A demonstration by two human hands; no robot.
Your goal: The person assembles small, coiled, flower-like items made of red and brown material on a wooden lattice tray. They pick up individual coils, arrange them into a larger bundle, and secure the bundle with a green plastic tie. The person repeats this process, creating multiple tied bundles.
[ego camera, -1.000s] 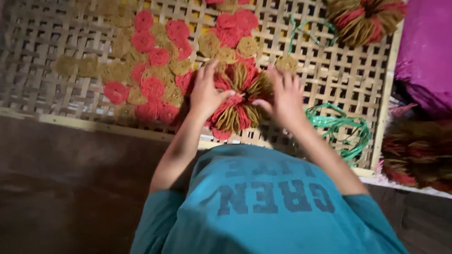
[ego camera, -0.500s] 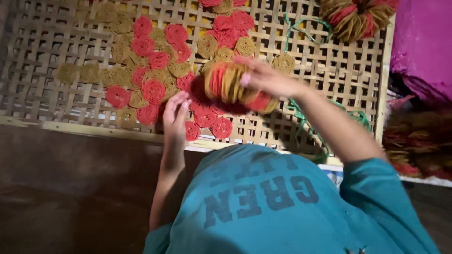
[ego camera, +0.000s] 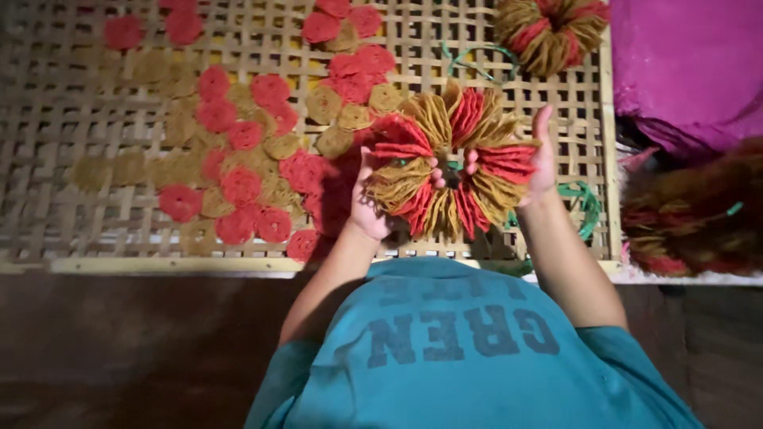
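— Status on hands?
— Left hand [ego camera: 367, 208] and right hand [ego camera: 540, 163]: I see each grip closed on the red-and-tan disc ring [ego camera: 453, 163], held above the bamboo lattice tray [ego camera: 95, 87].

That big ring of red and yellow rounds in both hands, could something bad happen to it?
Maybe. The ring is lifted above the woven bamboo tray, held only at its sides by the left hand and right hand, so discs could slide loose and drop.

It also hangs right beside the flat red and yellow discs spread on the tray; lowering it carelessly might crush or scatter them.
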